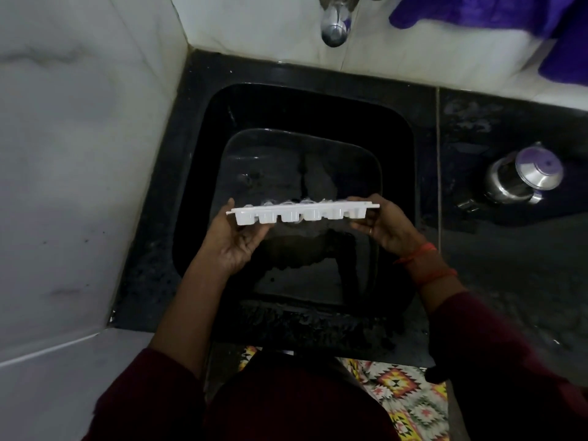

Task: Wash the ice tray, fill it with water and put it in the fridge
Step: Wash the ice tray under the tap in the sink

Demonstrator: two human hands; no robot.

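Observation:
A white plastic ice tray (pixel 302 213) is held over the black sink (pixel 404 144), seen edge-on with the undersides of its cups facing me. My left hand (pixel 235 240) grips its left end from below. My right hand (pixel 385 224) grips its right end. The chrome tap (pixel 334 27) sticks out of the white tiled wall above the sink's far rim, and no water runs from it. Water seems to shimmer along the tray's far edge; I cannot tell whether the cups hold any.
A steel lidded container (pixel 521 179) stands on the dark counter (pixel 509 249) right of the sink. Purple cloth (pixel 509 14) hangs at the top right. A white tiled wall (pixel 79 154) closes off the left. A patterned mat (pixel 404 399) lies on the floor below.

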